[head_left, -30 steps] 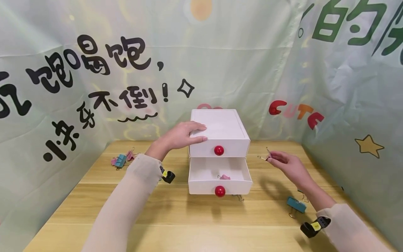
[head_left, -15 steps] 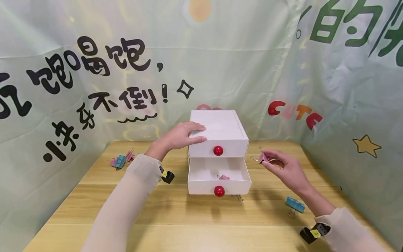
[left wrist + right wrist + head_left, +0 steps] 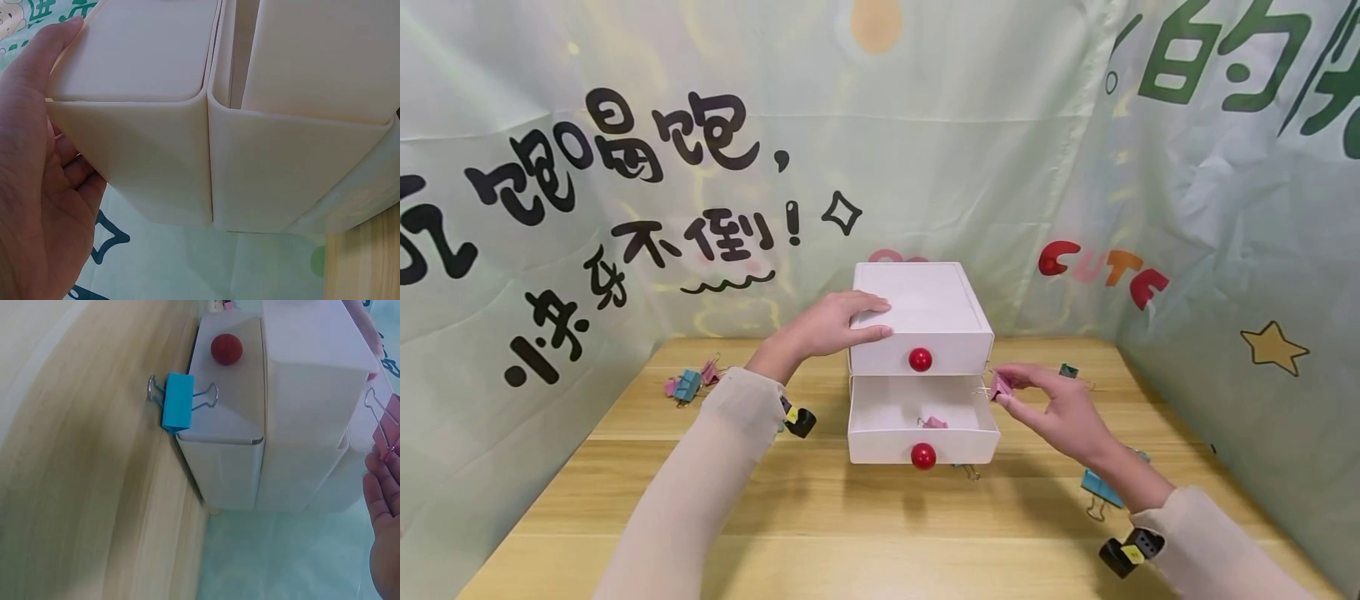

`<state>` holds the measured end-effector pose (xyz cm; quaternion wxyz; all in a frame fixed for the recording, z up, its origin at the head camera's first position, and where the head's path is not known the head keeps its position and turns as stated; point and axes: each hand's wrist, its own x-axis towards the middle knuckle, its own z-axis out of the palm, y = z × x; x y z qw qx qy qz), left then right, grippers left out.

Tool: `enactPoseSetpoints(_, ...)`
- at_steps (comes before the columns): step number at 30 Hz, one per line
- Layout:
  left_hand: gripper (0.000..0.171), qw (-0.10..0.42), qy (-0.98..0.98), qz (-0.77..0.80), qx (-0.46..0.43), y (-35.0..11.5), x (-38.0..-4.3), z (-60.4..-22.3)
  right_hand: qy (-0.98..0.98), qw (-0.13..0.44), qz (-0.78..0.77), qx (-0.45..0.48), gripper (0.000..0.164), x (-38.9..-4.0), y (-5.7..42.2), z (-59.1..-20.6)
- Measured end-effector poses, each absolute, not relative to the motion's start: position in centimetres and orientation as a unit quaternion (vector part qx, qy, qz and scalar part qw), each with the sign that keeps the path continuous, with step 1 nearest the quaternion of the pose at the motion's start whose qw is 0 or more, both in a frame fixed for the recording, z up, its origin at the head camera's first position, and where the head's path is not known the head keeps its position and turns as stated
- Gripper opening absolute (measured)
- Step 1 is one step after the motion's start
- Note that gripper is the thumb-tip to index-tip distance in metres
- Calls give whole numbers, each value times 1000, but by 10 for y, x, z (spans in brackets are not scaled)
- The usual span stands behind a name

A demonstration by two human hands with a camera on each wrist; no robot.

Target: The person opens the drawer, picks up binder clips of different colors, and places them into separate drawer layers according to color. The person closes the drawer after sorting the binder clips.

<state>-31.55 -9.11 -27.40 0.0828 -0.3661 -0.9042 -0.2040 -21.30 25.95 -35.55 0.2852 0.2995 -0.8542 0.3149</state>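
A white drawer box stands on the table, its upper drawer closed and the drawer below pulled out. My left hand rests on the box's upper left side, fingers over the top and thumb near the front edge. My right hand pinches a pink binder clip by the open drawer's right side; the clip also shows in the right wrist view. Inside the open drawer lies another pink binder clip. A further drawer with a red knob shows at the bottom in the right wrist view.
Blue and pink binder clips lie at the table's left. Near my right forearm is a blue clip, and farther back a dark green one. Another blue clip sits before the bottom drawer. Printed cloth surrounds the table.
My right hand has moved left with the pink binder clip, up to the open drawer's right side. My left hand has stayed on the box.
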Motion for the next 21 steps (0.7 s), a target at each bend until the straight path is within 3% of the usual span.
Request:
enactPoseSetpoints(14, 59, 86, -906, -197, -365, -91, -316, -274, -862, 238, 279, 351, 37, -220, 239, -352)
enactPoseSetpoints(21, 61, 84, -905, -202, -364, -91, -316, -274, -880, 184, 248, 361, 32, -220, 228, -347)
